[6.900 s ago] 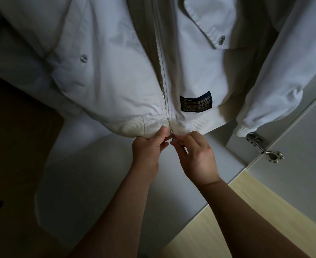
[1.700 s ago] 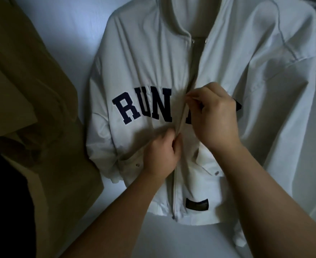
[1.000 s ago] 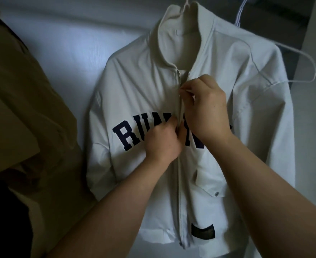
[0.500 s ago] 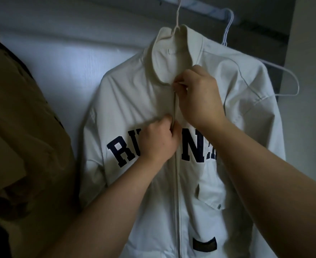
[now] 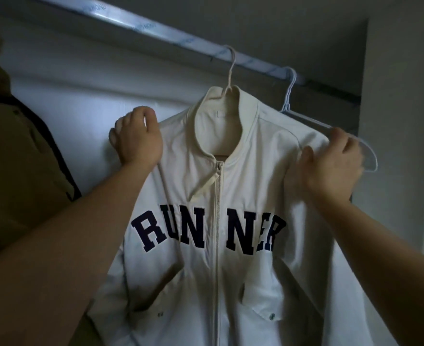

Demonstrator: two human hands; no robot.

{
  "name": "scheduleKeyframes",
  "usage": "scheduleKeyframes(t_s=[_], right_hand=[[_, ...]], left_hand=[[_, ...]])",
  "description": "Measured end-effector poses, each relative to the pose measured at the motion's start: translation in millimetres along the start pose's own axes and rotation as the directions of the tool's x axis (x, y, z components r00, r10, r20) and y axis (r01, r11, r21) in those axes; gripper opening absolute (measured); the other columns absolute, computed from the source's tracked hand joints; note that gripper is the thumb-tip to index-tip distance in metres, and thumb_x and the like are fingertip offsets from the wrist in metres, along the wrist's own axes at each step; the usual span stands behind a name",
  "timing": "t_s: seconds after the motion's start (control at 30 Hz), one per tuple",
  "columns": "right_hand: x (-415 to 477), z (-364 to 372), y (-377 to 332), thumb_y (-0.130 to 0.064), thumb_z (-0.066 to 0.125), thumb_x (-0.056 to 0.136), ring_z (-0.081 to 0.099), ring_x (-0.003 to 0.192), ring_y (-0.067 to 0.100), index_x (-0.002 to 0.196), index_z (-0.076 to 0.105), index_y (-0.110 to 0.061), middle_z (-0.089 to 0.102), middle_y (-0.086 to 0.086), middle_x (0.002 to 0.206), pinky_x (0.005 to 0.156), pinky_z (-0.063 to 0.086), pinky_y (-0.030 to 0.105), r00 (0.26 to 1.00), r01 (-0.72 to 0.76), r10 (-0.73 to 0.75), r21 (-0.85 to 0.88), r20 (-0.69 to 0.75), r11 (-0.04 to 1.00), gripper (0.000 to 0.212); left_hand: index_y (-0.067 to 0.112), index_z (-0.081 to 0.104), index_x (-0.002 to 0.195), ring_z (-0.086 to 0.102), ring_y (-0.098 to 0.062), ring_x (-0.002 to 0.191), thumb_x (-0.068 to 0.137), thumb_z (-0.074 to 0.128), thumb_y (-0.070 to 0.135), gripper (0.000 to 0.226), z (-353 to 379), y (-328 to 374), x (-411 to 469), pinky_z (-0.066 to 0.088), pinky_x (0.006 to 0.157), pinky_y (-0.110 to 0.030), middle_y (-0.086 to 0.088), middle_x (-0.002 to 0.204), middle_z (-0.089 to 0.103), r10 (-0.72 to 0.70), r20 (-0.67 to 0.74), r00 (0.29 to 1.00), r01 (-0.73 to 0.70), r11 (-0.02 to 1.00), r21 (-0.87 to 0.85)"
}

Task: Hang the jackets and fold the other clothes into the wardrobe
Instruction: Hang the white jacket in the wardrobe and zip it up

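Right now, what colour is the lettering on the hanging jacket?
Navy lettering on a cream jacket; head view.

jacket [image 5: 243, 283]: hem runs off the bottom edge, can't see it from here
left hand [image 5: 138, 138]: fingertips tucked behind the shoulder, out of my view
right hand [image 5: 330, 163]: covers a stretch of the spare hanger [image 5: 287, 103], I can't tell if it's got the wire too
rail [image 5: 143, 27]: printed lettering way too small for me to read
tan garment [image 5: 18, 171]: chopped by the left edge, mostly in shadow
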State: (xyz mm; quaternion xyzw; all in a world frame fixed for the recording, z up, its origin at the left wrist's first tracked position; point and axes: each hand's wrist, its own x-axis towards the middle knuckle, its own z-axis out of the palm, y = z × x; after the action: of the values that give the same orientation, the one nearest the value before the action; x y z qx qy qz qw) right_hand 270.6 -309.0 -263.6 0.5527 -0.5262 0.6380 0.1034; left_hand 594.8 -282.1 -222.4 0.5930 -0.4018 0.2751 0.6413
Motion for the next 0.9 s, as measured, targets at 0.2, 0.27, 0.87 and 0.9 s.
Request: scheduleKeyframes(t_s=[0.2,0.27,0.87,0.9], right_hand=[[10.2,0.4,15.0,-0.026,0.065,0.09,0.052,0.118,0.039,0.139,0.042,-0.02,0.05,0.017,0.134,0.099,0.045,0.05,0.979,-0.142,0.105,0.213,0.174,0.967,0.054],[15.1,0.2,22.1,-0.017,0.061,0.093,0.055,0.116,0.041,0.14,0.047,-0.016,0.055,0.02,0.131,0.096,0.045,0.048,0.989,-0.053,0.028,0.167,0.147,0.985,0.049],[60.6,-29.9,37.2,-0.017,0.058,0.089,0.067,0.05,0.024,0.077,0.069,-0.009,0.072,0.012,0.064,0.047,0.053,0.028,0.734,-0.64,0.372,0.397,0.568,0.658,0.019],[65.0,-29.5,37.4,-0.017,0.056,0.089,0.065,0.054,0.027,0.071,0.066,-0.008,0.07,0.016,0.068,0.05,0.051,0.028,0.78,-0.548,0.346,0.302,0.521,0.781,0.022]], left_hand=[[0.027,0.064,0.093,0.047,-0.035,0.112,0.099,0.039,0.031,0.026,2.5,-7.0,13.3,0.039,0.086,-0.037,-0.008,0.105,0.056,-0.017,0.232,0.973,0.016,1.0,0.005],[0.034,0.058,0.087,0.042,-0.032,0.111,0.099,0.039,0.032,0.022,2.2,-3.2,12.4,0.028,0.082,-0.036,0.001,0.1,0.048,-0.016,0.211,0.977,0.003,0.998,0.062],[0.027,0.058,0.085,0.04,-0.026,0.109,0.098,0.037,0.031,0.025,4.6,11.3,14.4,0.029,0.09,-0.039,0.001,0.097,0.053,-0.071,0.198,0.978,0.07,0.997,0.01],[0.023,0.058,0.084,0.039,-0.025,0.106,0.097,0.036,0.03,0.026,5.4,12.2,15.6,0.03,0.09,-0.04,-0.001,0.095,0.055,-0.094,0.208,0.974,0.098,0.995,-0.005]])
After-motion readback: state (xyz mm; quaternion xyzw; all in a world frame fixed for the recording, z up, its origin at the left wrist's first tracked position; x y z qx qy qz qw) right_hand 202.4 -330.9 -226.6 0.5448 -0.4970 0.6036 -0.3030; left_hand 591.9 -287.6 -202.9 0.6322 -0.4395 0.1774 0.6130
